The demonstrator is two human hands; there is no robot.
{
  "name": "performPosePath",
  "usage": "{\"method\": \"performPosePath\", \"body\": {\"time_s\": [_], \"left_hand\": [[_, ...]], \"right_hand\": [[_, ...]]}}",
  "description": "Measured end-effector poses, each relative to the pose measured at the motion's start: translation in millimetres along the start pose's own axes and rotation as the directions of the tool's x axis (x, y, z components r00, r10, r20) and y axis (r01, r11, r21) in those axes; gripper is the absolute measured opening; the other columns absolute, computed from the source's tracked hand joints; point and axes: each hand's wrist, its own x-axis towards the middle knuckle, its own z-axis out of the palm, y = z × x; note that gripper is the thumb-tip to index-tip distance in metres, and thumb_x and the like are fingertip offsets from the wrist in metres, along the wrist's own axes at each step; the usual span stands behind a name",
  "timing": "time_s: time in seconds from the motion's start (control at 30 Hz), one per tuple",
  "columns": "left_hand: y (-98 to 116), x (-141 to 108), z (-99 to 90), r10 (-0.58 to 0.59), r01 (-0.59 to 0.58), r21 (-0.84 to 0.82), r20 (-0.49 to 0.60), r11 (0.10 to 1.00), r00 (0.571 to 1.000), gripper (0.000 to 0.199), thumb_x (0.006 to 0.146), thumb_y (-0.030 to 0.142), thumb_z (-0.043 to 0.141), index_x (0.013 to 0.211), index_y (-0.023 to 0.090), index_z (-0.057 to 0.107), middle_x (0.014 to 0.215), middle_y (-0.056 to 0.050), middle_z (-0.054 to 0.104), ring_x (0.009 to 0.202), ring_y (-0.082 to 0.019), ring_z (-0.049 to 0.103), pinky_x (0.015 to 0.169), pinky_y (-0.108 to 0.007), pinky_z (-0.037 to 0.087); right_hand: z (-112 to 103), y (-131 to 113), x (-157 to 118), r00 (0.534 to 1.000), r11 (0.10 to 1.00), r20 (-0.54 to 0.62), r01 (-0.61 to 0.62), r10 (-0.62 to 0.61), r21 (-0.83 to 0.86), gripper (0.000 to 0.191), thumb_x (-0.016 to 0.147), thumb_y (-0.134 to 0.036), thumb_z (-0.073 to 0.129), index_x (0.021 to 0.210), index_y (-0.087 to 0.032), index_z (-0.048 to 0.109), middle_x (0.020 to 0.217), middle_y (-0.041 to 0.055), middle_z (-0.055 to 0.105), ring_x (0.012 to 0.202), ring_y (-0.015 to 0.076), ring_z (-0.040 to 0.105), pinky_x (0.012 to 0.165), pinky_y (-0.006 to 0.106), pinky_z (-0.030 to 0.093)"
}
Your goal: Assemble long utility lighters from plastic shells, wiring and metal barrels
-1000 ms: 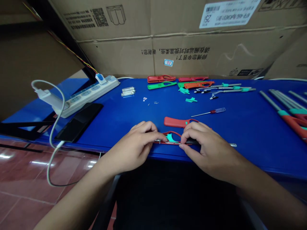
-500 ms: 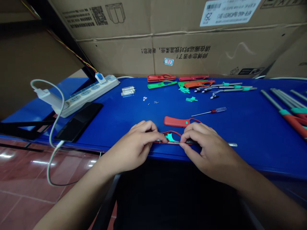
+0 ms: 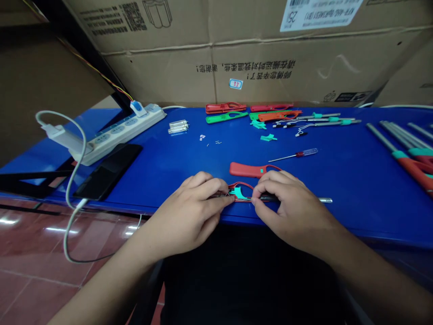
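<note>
A red lighter half-shell [image 3: 241,184] lies at the table's front edge with a teal trigger piece [image 3: 239,193] inside it. My left hand [image 3: 199,207] is closed on the shell's left end, its index fingertip beside the trigger piece. With thumb and fingers pinched together, my right hand [image 3: 287,203] holds the shell's right part, where a dark piece shows. A metal tube [image 3: 325,200] sticks out to the right from under that hand. Just behind the shell lies a second red half-shell [image 3: 246,169], with a small teal part in it.
Behind are a screwdriver [image 3: 301,154], green half-shells [image 3: 226,117], teal pieces [image 3: 269,137], clear cylinders [image 3: 178,126] and tubes with wires [image 3: 338,120]. Assembled lighters [image 3: 409,167] lie right. At left are a phone [image 3: 108,171] and a power strip [image 3: 125,131]. Cardboard [image 3: 169,74] stands behind.
The fingers of my left hand have shifted on the shell, its index finger now stretched lower beside the trigger piece. My right hand keeps its pinch. The view has moved slightly.
</note>
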Motion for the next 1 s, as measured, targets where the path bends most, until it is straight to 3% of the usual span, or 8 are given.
{"method": "performPosePath", "body": {"time_s": [0.2,0.33,0.47,0.63,0.83,1.0], "left_hand": [[-7,2,3.3,0.018,-0.021,-0.078,-0.035,0.997,0.999,0.030,0.100,0.017,0.052,0.123,0.023,0.068,0.115,-0.007,0.062,0.103,-0.019,0.052,0.089,-0.035,0.046],[-9,2,4.0,0.018,-0.022,-0.073,-0.046,0.997,0.999,0.030,0.100,0.016,0.050,0.122,0.023,0.069,0.111,-0.007,0.063,0.100,-0.019,0.053,0.086,-0.035,0.046],[-5,2,5.1,0.014,-0.014,0.001,-0.051,1.000,0.999,0.028,0.100,0.021,0.052,0.122,0.023,0.069,0.110,-0.006,0.064,0.099,-0.021,0.053,0.086,-0.037,0.045],[2,4,8.7,0.013,-0.001,0.156,-0.079,0.988,0.997,0.025,0.100,0.026,0.054,0.117,0.020,0.070,0.107,-0.006,0.066,0.098,-0.023,0.052,0.082,-0.040,0.044],[0,10,10.7,0.025,-0.015,0.087,-0.107,0.996,0.994,0.023,0.100,0.028,0.054,0.109,0.018,0.073,0.104,-0.007,0.066,0.101,-0.023,0.055,0.087,-0.039,0.046],[-5,14,12.5,0.023,-0.025,-0.010,-0.136,1.000,0.990,0.022,0.099,0.029,0.056,0.107,0.018,0.073,0.099,-0.007,0.065,0.094,-0.020,0.056,0.083,-0.036,0.047]], "right_hand": [[0,2,1,1.000,1.000,-0.023,0.012,-0.011,0.002,0.011,0.088,-0.020,0.059,0.080,-0.023,0.066,0.090,0.0037,0.066,0.091,0.0231,0.057,0.088,0.045,0.044],[-2,4,-2,0.996,0.996,-0.026,0.084,-0.084,-0.004,0.011,0.089,-0.018,0.060,0.083,-0.023,0.068,0.093,0.0033,0.066,0.092,0.0210,0.058,0.086,0.041,0.044],[-2,5,-8,0.973,0.962,-0.077,0.199,-0.216,-0.189,0.013,0.092,-0.021,0.060,0.088,-0.022,0.073,0.092,0.0045,0.067,0.090,0.0221,0.058,0.081,0.040,0.042],[-3,2,-12,0.942,0.873,-0.039,0.293,-0.334,-0.390,0.019,0.094,-0.020,0.056,0.092,-0.021,0.075,0.088,0.0066,0.068,0.085,0.0245,0.059,0.077,0.042,0.042],[-5,7,-5,0.954,0.919,0.021,0.295,-0.300,-0.260,0.019,0.096,-0.020,0.054,0.095,-0.019,0.073,0.098,0.0063,0.068,0.096,0.0231,0.061,0.091,0.042,0.046],[-6,13,0,0.962,0.939,0.064,0.274,-0.267,-0.208,0.017,0.096,-0.020,0.052,0.097,-0.020,0.069,0.098,0.0048,0.067,0.094,0.0213,0.062,0.086,0.039,0.049]]}}
